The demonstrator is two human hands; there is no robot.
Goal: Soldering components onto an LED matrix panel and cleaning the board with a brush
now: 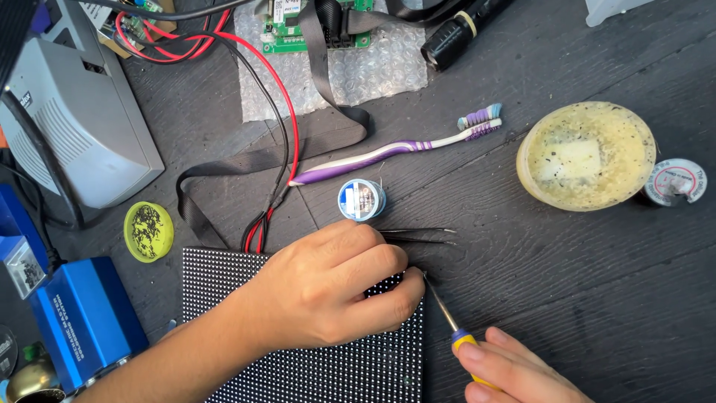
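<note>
The LED panel lies flat at the table's near edge, the left hand pressed on it with curled fingers holding tweezers, while the right hand grips a probe, its tip touching the panel's top corner, mid-repair needing fine aim.

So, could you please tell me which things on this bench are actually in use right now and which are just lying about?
In use:
- left hand, resting on the dotted LED panel
- right hand, holding a thin yellow-handled tool with its tip at the panel's edge

Lying about:
- tweezers
- purple toothbrush
- solder spool
- yellowish tub
- green cap of small parts
- green circuit board
</note>
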